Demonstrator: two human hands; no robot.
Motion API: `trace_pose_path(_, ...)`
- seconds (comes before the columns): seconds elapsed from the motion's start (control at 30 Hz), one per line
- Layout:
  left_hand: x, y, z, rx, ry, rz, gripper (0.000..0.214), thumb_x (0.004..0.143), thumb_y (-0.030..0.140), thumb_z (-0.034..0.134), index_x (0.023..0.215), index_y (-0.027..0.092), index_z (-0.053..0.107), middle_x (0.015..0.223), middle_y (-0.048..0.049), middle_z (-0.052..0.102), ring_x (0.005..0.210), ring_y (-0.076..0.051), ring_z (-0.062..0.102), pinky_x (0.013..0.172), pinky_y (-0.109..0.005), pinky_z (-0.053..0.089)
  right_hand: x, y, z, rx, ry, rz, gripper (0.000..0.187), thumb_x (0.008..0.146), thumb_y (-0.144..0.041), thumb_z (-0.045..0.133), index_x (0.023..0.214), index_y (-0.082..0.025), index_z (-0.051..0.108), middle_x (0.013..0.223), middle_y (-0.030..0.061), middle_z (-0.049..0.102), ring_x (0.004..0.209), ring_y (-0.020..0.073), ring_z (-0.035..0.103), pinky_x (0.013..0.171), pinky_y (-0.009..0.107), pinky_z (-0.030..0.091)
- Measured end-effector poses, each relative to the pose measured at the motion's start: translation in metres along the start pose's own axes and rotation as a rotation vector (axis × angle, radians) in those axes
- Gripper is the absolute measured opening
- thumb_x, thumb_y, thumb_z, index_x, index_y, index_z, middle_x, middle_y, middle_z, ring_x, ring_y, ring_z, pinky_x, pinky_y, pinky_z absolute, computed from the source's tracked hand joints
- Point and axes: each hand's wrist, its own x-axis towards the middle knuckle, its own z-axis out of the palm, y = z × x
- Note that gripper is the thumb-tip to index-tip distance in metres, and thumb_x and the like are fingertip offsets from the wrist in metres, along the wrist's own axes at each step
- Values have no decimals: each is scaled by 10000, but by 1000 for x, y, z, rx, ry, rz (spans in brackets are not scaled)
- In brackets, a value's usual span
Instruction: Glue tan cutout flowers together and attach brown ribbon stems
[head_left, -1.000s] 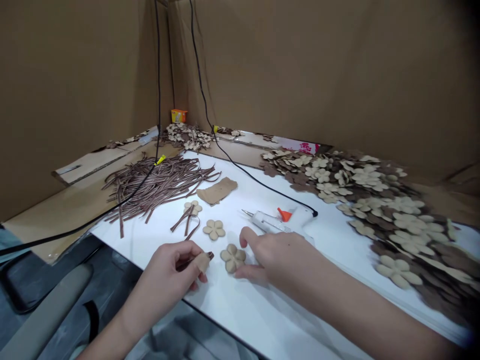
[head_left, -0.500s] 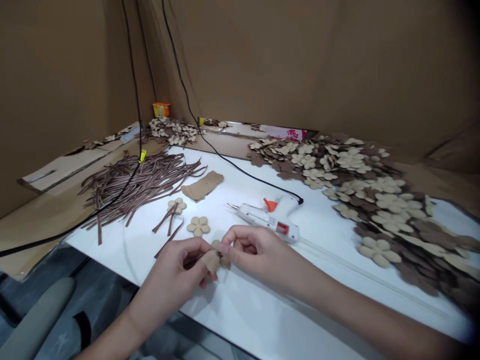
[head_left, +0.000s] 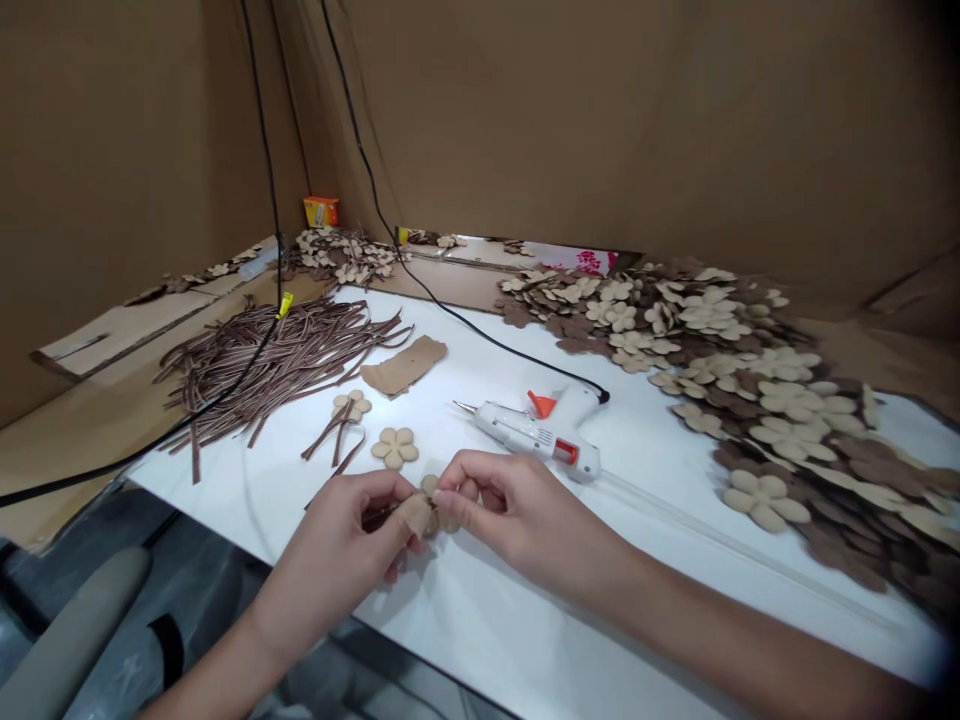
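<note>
Between my two hands is a beige flower cutout (head_left: 430,486), partly covered by fingers. My left hand (head_left: 375,520) is closed on its left side, a thumb pressed over a petal, and a brown strip seems to run under the fingers. My right hand (head_left: 495,495) pinches the flower from the right, thumb against fingertips. Just beyond them a padded beige flower (head_left: 394,448) lies flat on the white board (head_left: 480,375). Farther left is another flower (head_left: 351,404) with brown strips across it. A white glue gun (head_left: 536,432) with an orange trigger lies past my right hand.
A heap of brown strips (head_left: 270,345) spreads at the left. Beige and brown flowers (head_left: 787,400) pile up along the right. A torn cardboard piece (head_left: 405,366) lies mid-board. The black cord (head_left: 480,325) crosses to the glue gun. An orange box (head_left: 321,211) stands at the back corner.
My hands stay closed around the flower, with only a slight shift of the fingers and flower to the left. The camera view has moved a little; the other things lie as before.
</note>
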Motion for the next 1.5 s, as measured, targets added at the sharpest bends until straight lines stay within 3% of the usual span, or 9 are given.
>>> trace_pose_path(0.17,2,0,-1,-15,-10,-8,160,787,241,524,682,138,587,575,17,582,411,-60,454,406,-157,347,1,3,4,7,48,-9,117,794,-292,565,728,-209,615,561,-60,489,507,72,390,477,198,284)
trace_pose_path(0.4,5,-3,-3,-61,-32,-21,163,790,257,527,698,134,582,563,14,590,367,-52,437,376,-155,329,1,7,6,207,-55,19,180,834,-316,509,766,-178,603,683,-13,568,590,97,452,519,210,318)
trace_pose_path(0.63,6,-4,-2,-31,-40,-15,199,803,290,515,682,142,572,578,16,586,366,-57,435,375,-166,329,3,9,6,262,-90,58,192,844,-353,501,783,-183,566,667,-13,542,586,105,449,520,211,314)
trace_pose_path(1.03,10,-3,-6,15,-76,-26,164,770,269,521,692,145,594,611,14,596,393,-67,469,394,-168,358,4,7,6,194,-99,83,208,855,-372,468,759,-193,514,709,2,588,611,113,490,556,211,347)
trace_pose_path(1.5,11,-3,-3,179,-5,-41,190,767,319,488,642,187,543,494,52,511,334,-87,436,355,-192,325,6,10,6,-29,-68,27,138,826,-273,447,731,-195,510,583,-54,442,537,92,386,470,199,260)
